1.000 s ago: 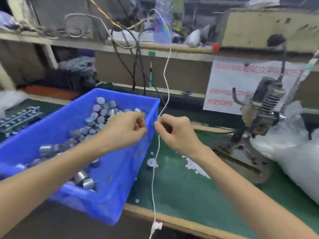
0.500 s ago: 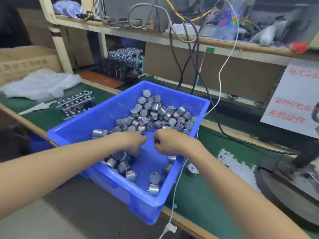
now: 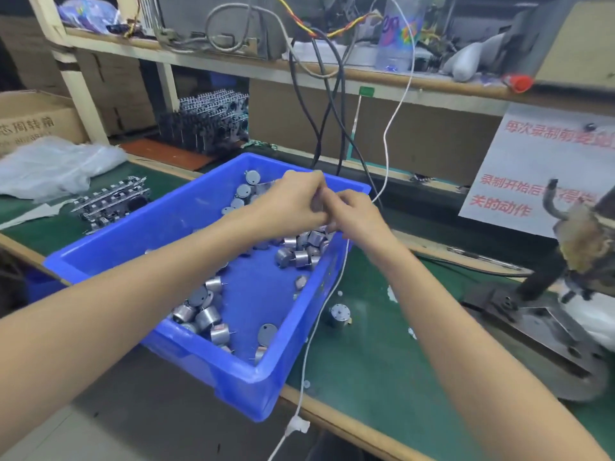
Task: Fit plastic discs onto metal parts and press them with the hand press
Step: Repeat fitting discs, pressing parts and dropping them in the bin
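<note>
A blue bin (image 3: 266, 377) on the green mat holds several small silver metal parts (image 3: 206, 317). My left hand (image 3: 289, 204) and my right hand (image 3: 357, 217) meet fingertip to fingertip above the bin's far right corner. Both pinch a small grey metal part (image 3: 316, 202), mostly hidden by the fingers. No plastic disc can be made out on it. One loose metal part (image 3: 339, 315) lies on the mat right of the bin, with a few white plastic discs (image 3: 392, 292) nearby. The hand press (image 3: 582, 241) stands at the right edge.
A white cable (image 3: 319, 314) hangs from the shelf, runs along the bin's right wall and drops off the bench edge. The press base (image 3: 539, 327) fills the right of the mat. Component strips (image 3: 109, 201), a plastic bag (image 3: 50, 164) and a cardboard box (image 3: 30, 118) lie at the left.
Half a second ago both hands were low inside the bin among the parts. They have since risen and come together above its far right corner.
</note>
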`<state>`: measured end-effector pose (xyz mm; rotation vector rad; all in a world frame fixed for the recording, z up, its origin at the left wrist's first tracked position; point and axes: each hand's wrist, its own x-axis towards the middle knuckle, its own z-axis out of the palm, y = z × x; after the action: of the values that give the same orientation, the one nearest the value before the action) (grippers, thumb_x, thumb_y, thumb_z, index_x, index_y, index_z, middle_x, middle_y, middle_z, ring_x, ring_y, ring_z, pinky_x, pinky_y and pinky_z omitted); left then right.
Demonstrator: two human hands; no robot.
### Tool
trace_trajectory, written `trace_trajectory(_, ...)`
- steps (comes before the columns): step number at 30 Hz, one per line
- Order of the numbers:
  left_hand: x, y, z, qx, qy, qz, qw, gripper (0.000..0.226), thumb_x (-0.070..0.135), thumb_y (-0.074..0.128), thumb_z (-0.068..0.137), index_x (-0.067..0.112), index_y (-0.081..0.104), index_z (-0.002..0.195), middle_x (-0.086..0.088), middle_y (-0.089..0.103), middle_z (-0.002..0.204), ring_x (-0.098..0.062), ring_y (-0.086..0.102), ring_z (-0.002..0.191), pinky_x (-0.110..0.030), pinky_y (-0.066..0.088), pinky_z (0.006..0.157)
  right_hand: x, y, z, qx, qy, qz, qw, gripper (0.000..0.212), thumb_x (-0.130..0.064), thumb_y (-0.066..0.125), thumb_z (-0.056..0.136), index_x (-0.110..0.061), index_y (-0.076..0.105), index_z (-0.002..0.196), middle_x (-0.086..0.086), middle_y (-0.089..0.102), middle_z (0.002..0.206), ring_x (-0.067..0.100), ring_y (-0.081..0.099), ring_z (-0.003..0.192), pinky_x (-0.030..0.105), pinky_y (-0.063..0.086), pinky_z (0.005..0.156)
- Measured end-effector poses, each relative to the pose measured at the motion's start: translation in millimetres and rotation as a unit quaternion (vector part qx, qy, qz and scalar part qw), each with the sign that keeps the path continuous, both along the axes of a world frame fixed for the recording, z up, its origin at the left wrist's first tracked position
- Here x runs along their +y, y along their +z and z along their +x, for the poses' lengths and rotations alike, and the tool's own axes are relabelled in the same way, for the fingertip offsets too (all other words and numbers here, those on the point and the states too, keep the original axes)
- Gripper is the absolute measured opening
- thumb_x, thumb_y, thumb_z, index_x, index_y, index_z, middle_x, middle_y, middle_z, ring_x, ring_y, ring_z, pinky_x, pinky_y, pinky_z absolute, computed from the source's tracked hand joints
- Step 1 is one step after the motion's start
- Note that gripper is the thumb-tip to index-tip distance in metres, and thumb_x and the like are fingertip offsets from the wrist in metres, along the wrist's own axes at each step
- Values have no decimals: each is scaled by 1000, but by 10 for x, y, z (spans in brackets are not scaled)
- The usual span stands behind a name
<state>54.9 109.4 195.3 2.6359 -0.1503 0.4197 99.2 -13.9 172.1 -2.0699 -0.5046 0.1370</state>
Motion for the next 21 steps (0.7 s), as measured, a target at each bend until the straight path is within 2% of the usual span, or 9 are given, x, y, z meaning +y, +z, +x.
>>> trace_trajectory(2,-306,67,103,-8,-17,-27,999,20,20,62,79,14,52,96,-4,59,94,-22,56,83,-33,48,64,-364,61,73,144,50,103,983,39,-44,44,97,-15,62,78,-2,67,63,17,63,61,25,42,56)
trace_trajectory(3,-469,67,161,-8,-29,-29,999,22,16,61,79,13,52,99,-6,59,98,-24,56,87,-36,50,69,-531,38,97,179,52,155,970,37,-40,44,99,-16,59,74,-5,61,53,16,60,55,23,39,52)
trace_trajectory(5,-808,4,294,7,-53,-23,998,26,9,57,78,10,52,104,-9,58,102,-26,54,93,-38,49,75,-834,-85,141,186,1,210,960,34,-32,47,99,-15,57,72,-7,52,46,15,54,53,23,35,52)
trace_trajectory(7,-1126,-120,425,70,-68,13,995,30,5,55,80,7,49,109,-11,56,104,-28,54,98,-35,47,72,-1102,-283,142,151,-73,194,967,30,-27,51,97,-12,59,73,-6,53,48,13,50,54,24,33,53)
trace_trajectory(9,-1372,-317,518,170,-47,125,976,34,3,53,83,4,48,117,-13,55,111,-31,56,104,-35,45,73,-1357,-507,92,100,-137,132,977,25,-25,53,96,-10,59,77,-2,56,60,12,50,56,24,34,53)
trace_trajectory(11,-1448,-639,543,240,-13,243,940,37,-1,47,87,-2,48,125,-17,52,126,-33,54,115,-35,46,83,-1582,-737,-3,87,-180,103,974,19,-25,54,95,-12,59,82,1,59,72,11,54,58,22,38,54)
trace_trajectory(14,-1384,-1113,513,312,33,313,896,39,0,44,90,-2,50,128,-14,48,135,-32,50,123,-39,46,95,-1864,-983,-199,102,-170,98,975,19,-29,58,93,-12,63,101,-1,65,78,4,58,56,18,44,52)
trace_trajectory(16,-1339,-1290,521,318,38,346,882,40,1,48,89,2,52,128,-10,48,135,-30,49,123,-41,49,92,-1986,-1087,-309,108,-149,89,979,24,-31,60,91,-12,63,106,-4,67,76,2,58,54,15,43,51)
trace_trajectory(21,-1389,-1370,521,280,40,367,886,39,-6,52,84,2,56,122,-9,54,127,-30,54,116,-42,53,85,-2056,-1214,-467,142,-142,115,973,25,-27,62,91,-11,62,111,-4,67,75,6,57,55,19,43,54)
